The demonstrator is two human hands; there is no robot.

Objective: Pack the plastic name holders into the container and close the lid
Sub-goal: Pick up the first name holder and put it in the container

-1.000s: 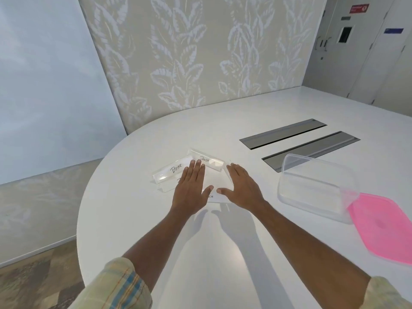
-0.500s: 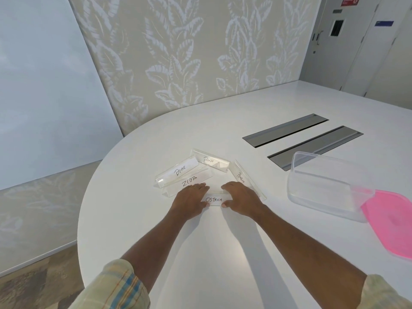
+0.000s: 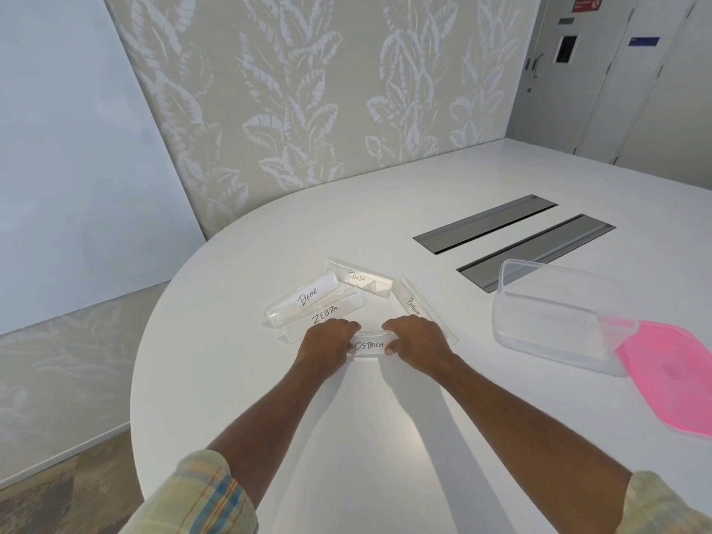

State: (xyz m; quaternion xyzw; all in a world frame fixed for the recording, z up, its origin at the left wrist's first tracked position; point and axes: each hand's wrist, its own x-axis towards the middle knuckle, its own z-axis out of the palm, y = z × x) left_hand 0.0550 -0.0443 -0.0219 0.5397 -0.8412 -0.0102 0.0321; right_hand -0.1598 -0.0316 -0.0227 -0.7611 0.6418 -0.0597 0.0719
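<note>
Several clear plastic name holders lie in a cluster on the white table (image 3: 346, 437). The nearest one, labelled OSTRICH (image 3: 370, 345), is gripped at its two ends by my left hand (image 3: 327, 343) and my right hand (image 3: 418, 339). Behind it lie the ZEBRA holder (image 3: 327, 316), the BEAR holder (image 3: 304, 300), the PANDA holder (image 3: 360, 278) and the PENGUIN holder (image 3: 410, 304). An open clear container (image 3: 551, 321) stands to the right. Its pink lid (image 3: 674, 373) lies flat beside it, under its right corner.
Two grey cable hatches (image 3: 485, 223) (image 3: 535, 250) are set into the table behind the container. The table's rounded edge curves close on the left, with a patterned wall panel behind it. Doors stand at the far right.
My hands went from lying flat over the holders to closing on the ends of the OSTRICH holder, uncovering the ZEBRA and PENGUIN holders.
</note>
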